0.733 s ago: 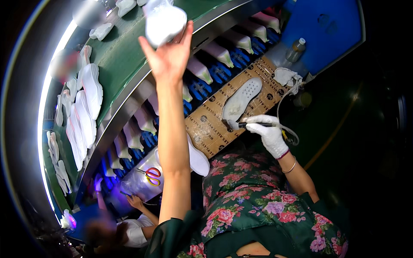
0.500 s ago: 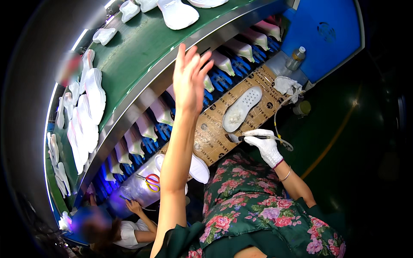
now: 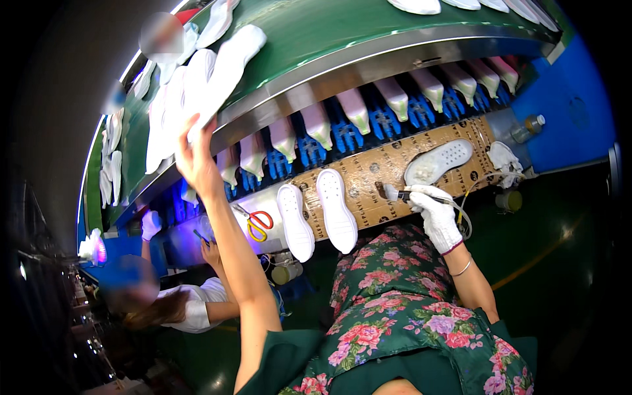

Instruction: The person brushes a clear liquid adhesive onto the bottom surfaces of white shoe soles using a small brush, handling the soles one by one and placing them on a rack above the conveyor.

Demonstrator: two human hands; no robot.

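Two white soles [image 3: 336, 210], side by side and a little apart, lie near the dial's centre in the head view, lower ends jutting past the bench edge. At half past nine, the bare left hand [image 3: 199, 163] reaches up, fingers parted at the near end of a long white piece [image 3: 232, 71], which stretches toward eleven on the green belt [image 3: 329, 39]; whether it grips that piece, I cannot tell. At three, the gloved right hand [image 3: 436, 220] curls closed around a black-handled brush [image 3: 395, 192], bristles toward nine. Just above that hand, between two and three, a perforated sole [image 3: 436, 163] lies on brown cardboard [image 3: 368, 164], near the bristles but apart from them. Red-and-yellow scissors [image 3: 258, 224] rest at eight. Between twelve and one hangs a row of pinkish forms [image 3: 355, 112] beside blue clamps [image 3: 349, 135]. Beyond the cardboard, between two and three, stands a bottle [image 3: 528, 128]. Toward eight sits a co-worker in a white top [image 3: 197, 306].
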